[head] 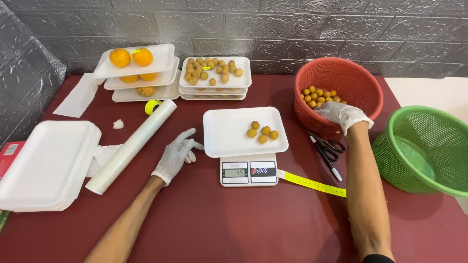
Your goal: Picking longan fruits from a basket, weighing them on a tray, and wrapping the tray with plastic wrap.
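Down front on the red table [234, 224], the gloved left hand [176, 155] rests flat, fingers spread, holding nothing, beside a plastic-wrap roll [131, 145]. Just past it, a white tray [243, 131] on the scale [248, 171] holds four small fruits [263, 132]. Further back, the gloved right hand [342, 115] dips into the red basket [341, 78] of fruit, can't tell if it's gripping any.

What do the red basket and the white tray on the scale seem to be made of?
Red basket: likely moulded plastic, given its glossy slotted walls. White tray: apparently foam, judging by its matte surface and thick rounded rim. The right hand reaches into the basket.
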